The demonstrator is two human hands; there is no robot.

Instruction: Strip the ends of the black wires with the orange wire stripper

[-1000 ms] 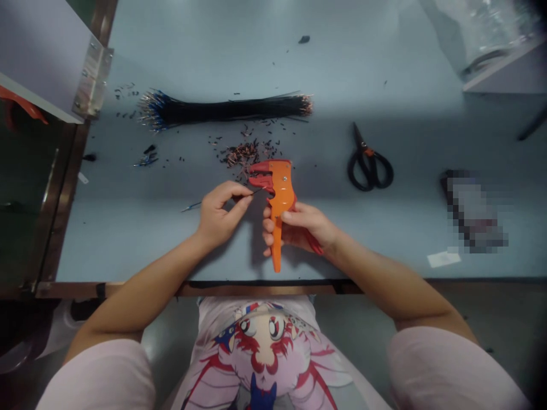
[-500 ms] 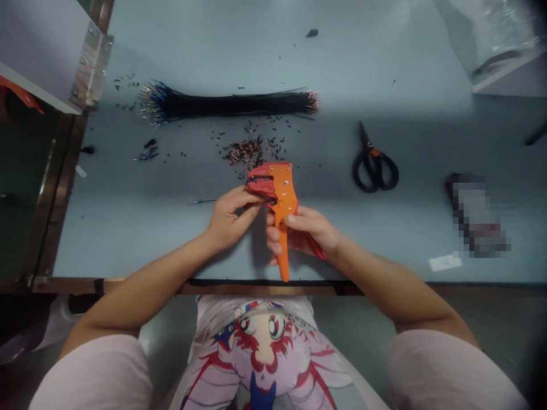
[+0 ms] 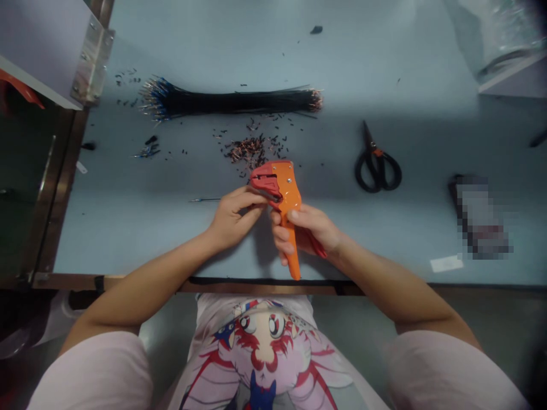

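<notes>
My right hand (image 3: 314,228) is wrapped round the handles of an orange and red wire stripper (image 3: 290,196), whose red jaws point left. Pinched in my left hand (image 3: 235,216) is a thin black wire (image 3: 209,200), its blue and metal-tipped end sticking out to the left. The fingertips of this hand are beside the stripper's red jaws, and the wire's other end is hidden there. Beyond the tool lies a pile of black and copper scraps (image 3: 250,149). Farther back, a long bundle of black wires (image 3: 231,103) has blue ends at left and bare copper ends at right.
Black-handled scissors (image 3: 376,165) and a blurred-out dark object (image 3: 481,216) lie to the right, near a white label (image 3: 447,263). A few blue-ended pieces (image 3: 147,150) rest at left. Boxes stand at both back corners.
The stripper has shifted slightly right, its handle end swinging right with my right hand. The table contents appear moved slightly in view. My left hand has barely moved.
</notes>
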